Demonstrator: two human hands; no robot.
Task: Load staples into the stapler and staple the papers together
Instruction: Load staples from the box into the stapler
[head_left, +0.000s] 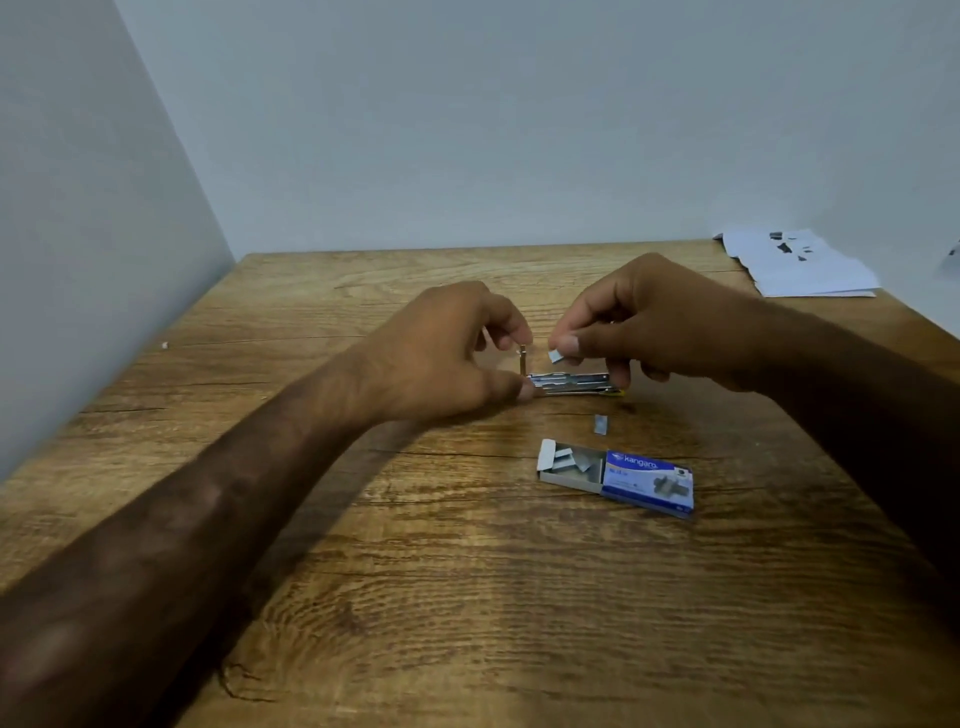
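The loading step is in hand. The small silver metal stapler lies on the brown wood-grain counter with its magazine apparently open. The left hand grips its left end, fingers curled about a thin upright pusher rod. The right hand pinches a short grey strip of staples between thumb and forefinger, just above the channel.

Next, I judge, the strip must drop squarely into the channel, legs down, and the rod be pushed home.

A spare grey staple strip and the blue-sleeved staple box, its grey tray slid open, lie near the stapler on the person's side. The white printed papers sit well apart at the counter's far right corner. Walls close the left and back, and open counter lies nearer the person.
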